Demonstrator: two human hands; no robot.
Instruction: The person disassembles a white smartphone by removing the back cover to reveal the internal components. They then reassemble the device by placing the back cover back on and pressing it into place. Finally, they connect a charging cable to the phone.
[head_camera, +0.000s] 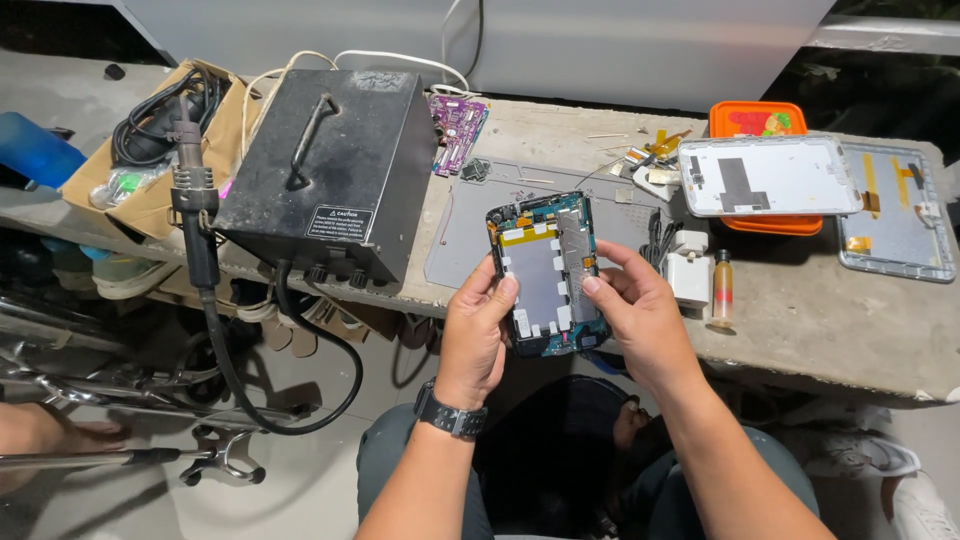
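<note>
- Above the grey concrete desk (800, 310), the left hand (475, 335) and right hand (640, 315) hold an opened tablet with bare blue circuit board (545, 275), fingers closed on both long edges.
- Already off: white plastic back cover (768, 176), lying well apart on an orange box (757, 118).
- Board parts remain in place.

1. The grey mat (470, 235) lay mostly bare beyond the opened tablet (545, 272), giving room to reach forward.
2. The black box (325, 165) blocked the left side.
3. A white charger (690, 270) and small bottle (722, 290) crowded the right.
4. Farther right, the white back cover (765, 175) on an orange tray (757, 118) barred passage.
</note>
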